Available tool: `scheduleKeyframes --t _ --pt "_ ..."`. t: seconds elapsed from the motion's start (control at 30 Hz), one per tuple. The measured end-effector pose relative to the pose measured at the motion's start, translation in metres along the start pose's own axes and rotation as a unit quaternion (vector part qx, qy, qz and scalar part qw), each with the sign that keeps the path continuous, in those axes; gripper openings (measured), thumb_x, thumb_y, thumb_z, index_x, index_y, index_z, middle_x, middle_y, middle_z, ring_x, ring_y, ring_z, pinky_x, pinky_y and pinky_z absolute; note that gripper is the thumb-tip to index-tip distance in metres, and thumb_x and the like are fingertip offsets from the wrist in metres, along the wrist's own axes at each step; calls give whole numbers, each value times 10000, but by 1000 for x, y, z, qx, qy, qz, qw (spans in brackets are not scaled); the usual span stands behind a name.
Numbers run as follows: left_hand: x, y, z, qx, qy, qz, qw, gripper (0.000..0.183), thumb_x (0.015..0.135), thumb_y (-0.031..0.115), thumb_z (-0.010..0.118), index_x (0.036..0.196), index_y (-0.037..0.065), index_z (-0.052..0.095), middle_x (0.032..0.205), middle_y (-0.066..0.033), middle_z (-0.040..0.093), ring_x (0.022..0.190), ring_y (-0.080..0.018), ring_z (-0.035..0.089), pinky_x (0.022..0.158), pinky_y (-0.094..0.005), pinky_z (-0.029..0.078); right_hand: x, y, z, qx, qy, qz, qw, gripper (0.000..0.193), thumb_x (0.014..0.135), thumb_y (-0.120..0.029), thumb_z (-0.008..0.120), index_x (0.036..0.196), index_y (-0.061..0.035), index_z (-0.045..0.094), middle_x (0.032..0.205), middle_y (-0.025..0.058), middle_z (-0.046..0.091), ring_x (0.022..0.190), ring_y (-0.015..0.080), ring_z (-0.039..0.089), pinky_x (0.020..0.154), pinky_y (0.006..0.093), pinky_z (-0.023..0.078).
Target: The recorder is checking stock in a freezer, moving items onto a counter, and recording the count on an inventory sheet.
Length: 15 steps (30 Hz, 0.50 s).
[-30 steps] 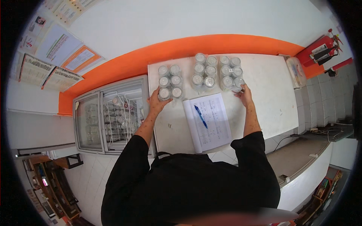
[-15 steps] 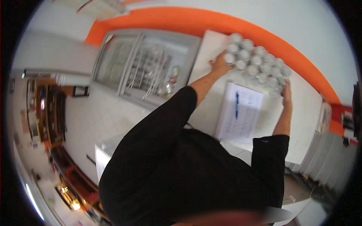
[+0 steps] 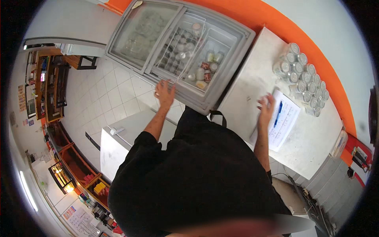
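My left hand (image 3: 165,94) is at the front rim of a grey chest freezer (image 3: 241,51), empty, with its fingers apart. My right hand (image 3: 266,106), also empty and with loosely spread fingers, is over the white table (image 3: 244,94), at the left edge of an open notebook (image 3: 290,118). A blue pen (image 3: 278,113) lies on the page. Beyond the notebook, a tight group of silver cans (image 3: 304,79) stands upright near the wall side of the table. Inside the freezer's uncovered half are many more cans (image 3: 182,47) behind a wire divider (image 3: 193,53), with a few jars and cans (image 3: 207,71) beside it.
A sliding glass lid (image 3: 144,33) covers the freezer's left half. To my left stands a white cabinet-like box (image 3: 112,152) on the tiled floor (image 3: 114,91). Wooden shelves (image 3: 49,87) line the far left. A red item (image 3: 363,156) hangs on the right wall.
Both my hands have come away from the can group, which stays on the table. The left has moved to the freezer's front, the right back beside the notebook. My view has shifted.
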<state>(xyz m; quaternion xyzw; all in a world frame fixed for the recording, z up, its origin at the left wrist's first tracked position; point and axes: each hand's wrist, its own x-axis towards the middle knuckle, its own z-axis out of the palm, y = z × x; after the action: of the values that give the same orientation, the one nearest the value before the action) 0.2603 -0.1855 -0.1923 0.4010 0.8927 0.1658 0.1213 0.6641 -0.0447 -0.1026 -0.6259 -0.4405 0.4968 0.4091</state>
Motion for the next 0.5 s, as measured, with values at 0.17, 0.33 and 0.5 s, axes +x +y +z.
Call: scheduleKeyframes --t 0.17,0.33,0.5 --pt "80 -63 -21 85 -13 180 980 429 864 418 609 1238 210 569 1344 -84 440 1306 -313 335 1049 -532 245 2 20 180 -163 -411 9 897 482 837 -296 695 1228 -49 555 1133 145 608 985 237 637 806 350 509" --pt "108 -35 -19 84 -95 269 955 457 831 454 643 1201 192 580 1345 -67 431 1315 -288 340 1075 -540 202 95 171 314 -373 -379 54 845 541 822 -348 692 1214 2 565 1079 163 638 946 272 644 835 361 499" --pt "106 -44 -27 40 -124 222 966 490 782 487 678 1152 172 615 1310 -27 491 1311 -250 362 1055 -531 217 124 253 388 -472 -260 186 822 664 781 -407 689 1269 16 535 1240 232 580 1176 347 551 967 407 445"
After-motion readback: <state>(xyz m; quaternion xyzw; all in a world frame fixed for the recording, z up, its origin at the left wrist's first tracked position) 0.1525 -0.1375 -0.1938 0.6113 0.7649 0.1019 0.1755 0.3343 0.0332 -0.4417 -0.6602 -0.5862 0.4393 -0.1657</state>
